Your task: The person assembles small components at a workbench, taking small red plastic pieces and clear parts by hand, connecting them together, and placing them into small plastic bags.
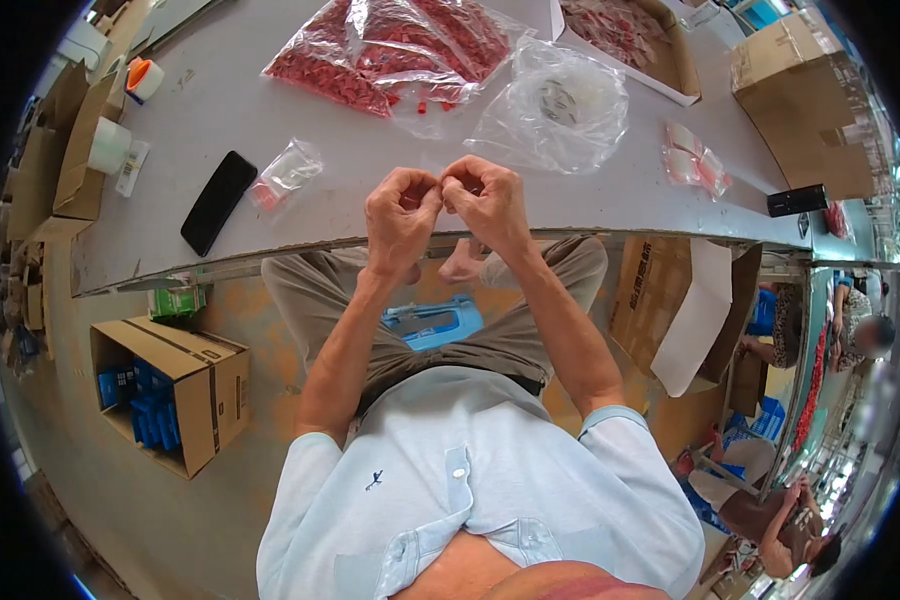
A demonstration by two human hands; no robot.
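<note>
My left hand [402, 215] and my right hand [487, 203] meet over the table's front edge, fingertips pinched together. Whatever lies between the fingertips is too small to make out. Beyond them rests a large clear bag of small red pieces [390, 50]. Just behind my right hand is a clear plastic bag [555, 105] with a pale ring-shaped roll inside. A small clear packet [288, 175] with something red and white lies to the left of my hands, beside a black phone [218, 203].
An open carton [695, 75] of red packets stands at the back right, near a cardboard box [805, 100]. More small packets [695, 160] and a black cylinder [797, 201] lie right. Tape rolls [144, 79] sit left. Other people [795, 525] are at the far right.
</note>
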